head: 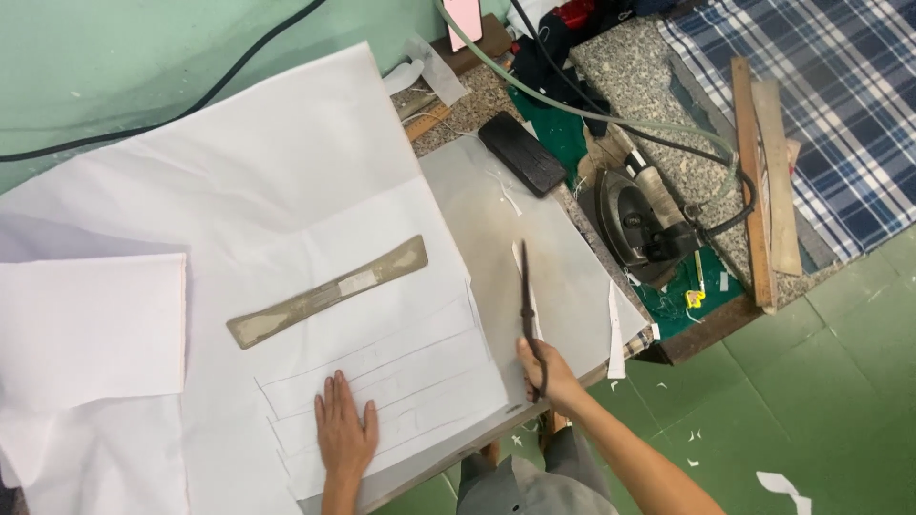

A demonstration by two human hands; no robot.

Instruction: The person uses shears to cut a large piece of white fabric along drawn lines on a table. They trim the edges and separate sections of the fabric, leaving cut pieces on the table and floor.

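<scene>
My left hand [343, 431] lies flat, fingers apart, on white fabric [286, 191] marked with long pencilled strip outlines [401, 367] near the table's front edge. My right hand [549, 374] grips the handles of dark scissors [527, 300], whose closed blades point away from me over a grey pressing pad [496, 219]. A long worn cardboard pattern piece [329, 291] lies diagonally on the fabric, just beyond the left hand.
An iron [641, 224] with hose and cable rests at the right on a stone slab. A dark flat block [522, 153] lies beyond the pad. Wooden rulers [763, 172] lie on checked cloth. Folded white fabric [91, 329] sits left. Green tiled floor with scraps is below.
</scene>
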